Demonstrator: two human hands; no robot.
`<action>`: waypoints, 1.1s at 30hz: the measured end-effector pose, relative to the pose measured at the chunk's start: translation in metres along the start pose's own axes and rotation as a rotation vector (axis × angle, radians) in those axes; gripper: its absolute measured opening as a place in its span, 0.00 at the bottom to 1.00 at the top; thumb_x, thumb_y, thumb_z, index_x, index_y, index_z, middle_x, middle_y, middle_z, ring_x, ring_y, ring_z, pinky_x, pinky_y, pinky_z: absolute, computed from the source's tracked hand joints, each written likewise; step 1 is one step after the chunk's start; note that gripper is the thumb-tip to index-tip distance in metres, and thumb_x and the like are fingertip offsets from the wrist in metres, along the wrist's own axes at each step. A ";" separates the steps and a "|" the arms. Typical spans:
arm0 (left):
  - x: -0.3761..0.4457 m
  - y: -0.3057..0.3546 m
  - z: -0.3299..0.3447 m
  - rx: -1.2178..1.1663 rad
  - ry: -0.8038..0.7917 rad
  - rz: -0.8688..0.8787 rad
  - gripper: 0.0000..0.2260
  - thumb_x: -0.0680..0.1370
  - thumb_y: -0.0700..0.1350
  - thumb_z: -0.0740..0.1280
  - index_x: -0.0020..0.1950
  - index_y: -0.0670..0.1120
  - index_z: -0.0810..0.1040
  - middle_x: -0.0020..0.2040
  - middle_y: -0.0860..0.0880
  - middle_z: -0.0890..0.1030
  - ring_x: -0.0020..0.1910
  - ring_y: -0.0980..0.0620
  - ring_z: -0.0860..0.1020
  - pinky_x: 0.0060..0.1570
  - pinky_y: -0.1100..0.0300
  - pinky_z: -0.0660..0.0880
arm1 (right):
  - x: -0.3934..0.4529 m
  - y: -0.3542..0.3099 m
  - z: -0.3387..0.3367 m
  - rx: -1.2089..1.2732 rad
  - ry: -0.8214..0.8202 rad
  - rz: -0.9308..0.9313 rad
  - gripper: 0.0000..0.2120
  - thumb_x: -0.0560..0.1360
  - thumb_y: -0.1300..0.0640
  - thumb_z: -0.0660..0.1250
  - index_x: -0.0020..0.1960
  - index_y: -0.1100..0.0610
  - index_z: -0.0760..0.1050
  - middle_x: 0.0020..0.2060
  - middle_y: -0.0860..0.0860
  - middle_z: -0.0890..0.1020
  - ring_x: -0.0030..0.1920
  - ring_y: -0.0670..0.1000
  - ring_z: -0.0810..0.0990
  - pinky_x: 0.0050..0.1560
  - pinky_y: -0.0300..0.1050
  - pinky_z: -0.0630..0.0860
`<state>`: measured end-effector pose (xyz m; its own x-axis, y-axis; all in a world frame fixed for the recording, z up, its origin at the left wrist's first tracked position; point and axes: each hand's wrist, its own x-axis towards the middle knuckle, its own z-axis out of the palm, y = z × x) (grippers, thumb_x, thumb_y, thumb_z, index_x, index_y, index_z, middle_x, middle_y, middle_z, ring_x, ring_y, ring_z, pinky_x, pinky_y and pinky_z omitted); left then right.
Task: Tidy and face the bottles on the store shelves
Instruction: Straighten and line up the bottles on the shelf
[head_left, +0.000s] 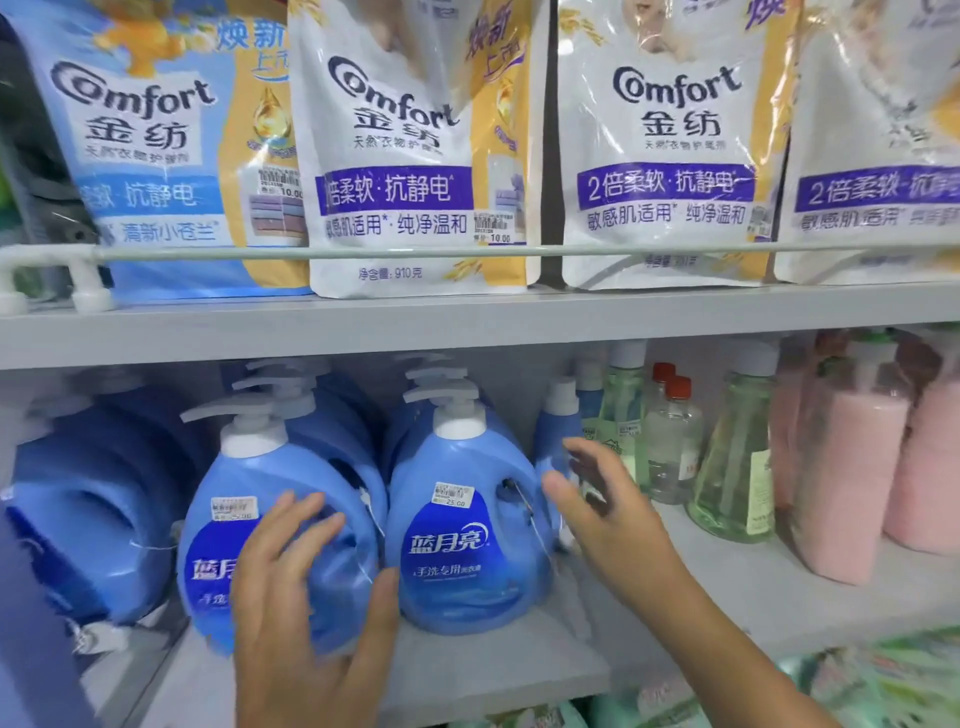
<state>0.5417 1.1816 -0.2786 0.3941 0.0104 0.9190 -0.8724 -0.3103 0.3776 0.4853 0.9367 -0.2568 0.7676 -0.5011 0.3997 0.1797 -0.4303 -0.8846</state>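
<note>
Two blue pump bottles of laundry liquid stand at the front of the lower shelf, with more rows behind them. My left hand (306, 587) lies with spread fingers on the front of the left blue bottle (249, 499). The right blue bottle (457, 530) stands upright, label facing out. My right hand (597, 499) is open, fingers straight, at that bottle's right side beside a smaller blue bottle (558, 431); whether it touches either one I cannot tell.
Large blue jugs (98, 514) fill the shelf's left. Green glass bottles (732, 467), a clear red-capped bottle (672, 436) and pink bottles (852, 483) stand to the right. Comfort softener pouches (660, 156) sit on the upper shelf (467, 322) behind a rail.
</note>
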 end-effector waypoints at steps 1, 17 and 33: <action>-0.001 0.011 0.010 -0.064 -0.026 0.025 0.18 0.73 0.50 0.69 0.59 0.42 0.77 0.62 0.42 0.80 0.68 0.45 0.76 0.70 0.58 0.68 | 0.008 0.001 -0.017 -0.027 0.107 -0.006 0.15 0.76 0.45 0.72 0.60 0.39 0.74 0.60 0.35 0.78 0.62 0.35 0.76 0.60 0.37 0.72; 0.002 0.123 0.168 -0.132 -0.234 -0.499 0.15 0.78 0.42 0.72 0.57 0.62 0.76 0.59 0.61 0.80 0.59 0.67 0.78 0.54 0.77 0.71 | 0.134 0.020 -0.080 -0.402 0.016 0.076 0.26 0.80 0.48 0.67 0.71 0.61 0.65 0.62 0.60 0.78 0.61 0.60 0.78 0.47 0.44 0.65; -0.033 0.170 0.209 -0.036 -0.502 -0.520 0.34 0.73 0.50 0.73 0.69 0.78 0.61 0.61 0.78 0.73 0.59 0.73 0.75 0.56 0.68 0.74 | 0.027 0.028 -0.149 -0.028 -0.369 0.053 0.28 0.65 0.33 0.72 0.62 0.41 0.75 0.57 0.41 0.83 0.58 0.42 0.81 0.63 0.51 0.78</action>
<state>0.4404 0.9295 -0.2682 0.8386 -0.2924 0.4597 -0.5414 -0.3526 0.7632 0.4194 0.7989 -0.2347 0.9463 -0.2211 0.2357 0.1209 -0.4344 -0.8926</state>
